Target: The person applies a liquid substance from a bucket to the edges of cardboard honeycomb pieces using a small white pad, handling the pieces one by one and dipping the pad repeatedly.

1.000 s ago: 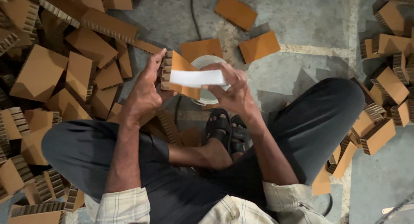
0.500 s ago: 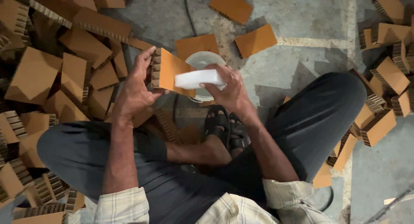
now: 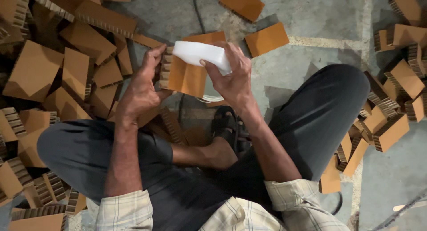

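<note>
My left hand (image 3: 142, 86) grips a brown honeycomb cardboard block (image 3: 184, 77) by its ribbed left edge, holding it up in front of me. My right hand (image 3: 231, 80) holds a white foam strip (image 3: 200, 55) laid across the top of that block, thumb pressing on it. Under the block a white round container (image 3: 211, 95) shows partly on the floor. I sit cross-legged on the concrete floor, dark trousers and a sandalled foot (image 3: 224, 124) below my hands.
Many brown cardboard blocks are heaped at the left (image 3: 53, 71) and at the right (image 3: 391, 102). Loose flat pieces (image 3: 267, 37) lie ahead on the grey floor. A dark cable (image 3: 198, 11) runs away from me at top centre.
Both hands have kept hold of the block and the foam strip. The strip has shifted from the block's middle to its top edge, and the block now faces me more flatly.
</note>
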